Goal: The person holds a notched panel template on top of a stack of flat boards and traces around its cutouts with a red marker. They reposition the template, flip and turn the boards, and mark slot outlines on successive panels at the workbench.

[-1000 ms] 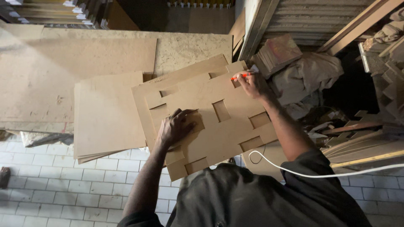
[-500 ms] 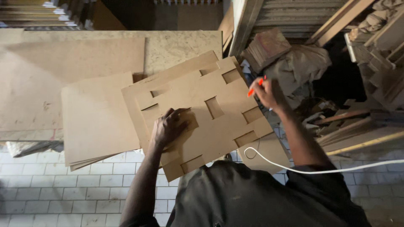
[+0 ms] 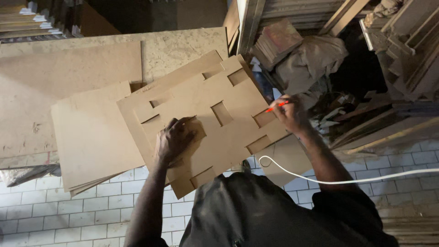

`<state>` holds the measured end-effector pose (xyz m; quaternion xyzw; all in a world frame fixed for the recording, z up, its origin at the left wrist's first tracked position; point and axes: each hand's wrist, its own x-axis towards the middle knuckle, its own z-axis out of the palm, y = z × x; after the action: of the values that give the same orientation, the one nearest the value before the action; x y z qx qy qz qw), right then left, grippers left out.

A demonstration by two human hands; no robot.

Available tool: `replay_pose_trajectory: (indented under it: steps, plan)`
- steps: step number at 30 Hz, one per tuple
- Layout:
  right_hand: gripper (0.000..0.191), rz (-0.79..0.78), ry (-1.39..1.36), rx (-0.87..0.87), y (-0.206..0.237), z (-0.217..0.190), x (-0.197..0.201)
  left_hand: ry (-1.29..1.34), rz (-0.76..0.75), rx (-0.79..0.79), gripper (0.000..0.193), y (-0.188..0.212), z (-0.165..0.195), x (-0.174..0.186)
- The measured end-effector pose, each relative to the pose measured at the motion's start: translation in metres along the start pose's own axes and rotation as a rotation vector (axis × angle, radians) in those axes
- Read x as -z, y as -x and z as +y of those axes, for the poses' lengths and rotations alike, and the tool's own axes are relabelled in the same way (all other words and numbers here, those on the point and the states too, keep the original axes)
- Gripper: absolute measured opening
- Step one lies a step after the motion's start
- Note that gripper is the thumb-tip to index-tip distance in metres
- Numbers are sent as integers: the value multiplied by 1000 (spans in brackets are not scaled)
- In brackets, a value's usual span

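Observation:
A brown fibreboard template [image 3: 231,103] with several square cut-outs lies tilted on top of another board of the same colour. My left hand [image 3: 176,139] presses flat on the template near its middle. My right hand [image 3: 291,114] grips a red pencil [image 3: 276,106] whose tip rests at a notch on the template's right edge. The underlying board shows through the cut-outs.
A stack of plain boards [image 3: 91,137] lies to the left over a large sheet [image 3: 68,77]. Wood offcuts and crumpled cloth [image 3: 311,57] fill the right side. A white cable [image 3: 338,180] runs across my right arm. The floor has white tiles [image 3: 55,215].
My right hand with the pencil has moved down the template's right edge, from the upper corner to a lower notch. My left hand has stayed pressed on the template.

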<state>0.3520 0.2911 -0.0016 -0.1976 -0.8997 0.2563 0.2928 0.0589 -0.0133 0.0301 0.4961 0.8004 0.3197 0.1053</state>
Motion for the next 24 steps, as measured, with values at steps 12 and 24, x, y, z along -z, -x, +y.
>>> replay_pose_trajectory:
  steps: [12, 24]
  plan:
    - [32, -148, -1, -168, 22, -8, 2, -43, 10, -9, 46, 9, -18, -7]
    - [15, -290, -145, 277, 70, -94, -21, -15, 65, -59, 44, 14, -29, -6]
